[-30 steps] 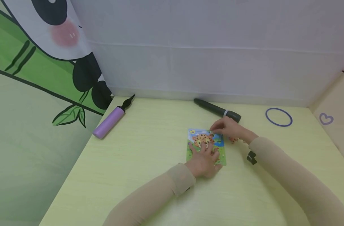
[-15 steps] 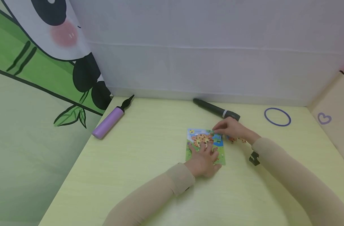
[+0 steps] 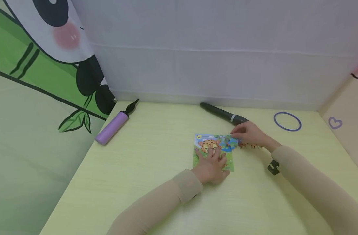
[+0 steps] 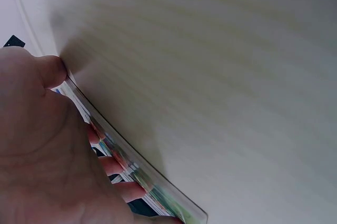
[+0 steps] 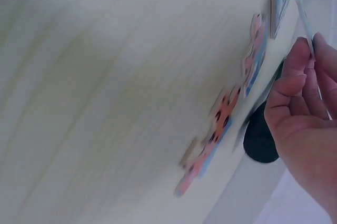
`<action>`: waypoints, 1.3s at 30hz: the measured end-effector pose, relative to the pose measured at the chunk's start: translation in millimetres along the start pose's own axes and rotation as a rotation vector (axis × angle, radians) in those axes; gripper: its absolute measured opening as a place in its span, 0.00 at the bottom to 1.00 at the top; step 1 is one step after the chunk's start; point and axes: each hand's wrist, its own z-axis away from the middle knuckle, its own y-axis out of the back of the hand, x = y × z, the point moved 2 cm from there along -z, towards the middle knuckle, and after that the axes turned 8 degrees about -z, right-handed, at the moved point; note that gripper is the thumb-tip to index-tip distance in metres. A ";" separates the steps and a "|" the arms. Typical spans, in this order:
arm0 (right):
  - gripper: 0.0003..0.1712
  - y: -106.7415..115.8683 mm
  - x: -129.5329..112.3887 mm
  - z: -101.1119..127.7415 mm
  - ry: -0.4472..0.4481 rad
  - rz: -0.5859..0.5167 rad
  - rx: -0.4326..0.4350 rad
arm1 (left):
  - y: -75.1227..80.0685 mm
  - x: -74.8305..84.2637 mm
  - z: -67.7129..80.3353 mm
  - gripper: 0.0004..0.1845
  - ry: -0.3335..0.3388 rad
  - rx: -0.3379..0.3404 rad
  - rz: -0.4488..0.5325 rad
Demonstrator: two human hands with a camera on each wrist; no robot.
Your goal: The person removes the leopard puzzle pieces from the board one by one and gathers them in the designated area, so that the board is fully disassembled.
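Risk: the colourful cardboard leopard jigsaw board could slide, scattering the loose orange spotted pieces beneath the right hand, should downward pressure lapse. The left hand lay flat, fingers spread, pressing the board under its palm. The right hand pinched a thin piece at the board's corner beside its fingertips.

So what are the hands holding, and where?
Left hand presses flat on the jigsaw puzzle; right hand pinches something at its upper right corner.
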 end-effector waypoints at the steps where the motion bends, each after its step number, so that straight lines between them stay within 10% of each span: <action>1: 0.11 1.4 0.4 4.3 -0.002 0.005 0.012 | -0.2 -0.3 2.5 0.38 -0.003 0.001 -0.003; 18: 0.18 39.9 34.5 66.2 -0.165 -0.015 0.109 | 1.6 -4.0 29.1 0.36 -0.019 0.050 -0.001; 39: 0.18 77.6 72.9 87.8 -0.199 0.035 0.085 | -4.5 1.5 0.6 0.38 -0.005 0.027 0.029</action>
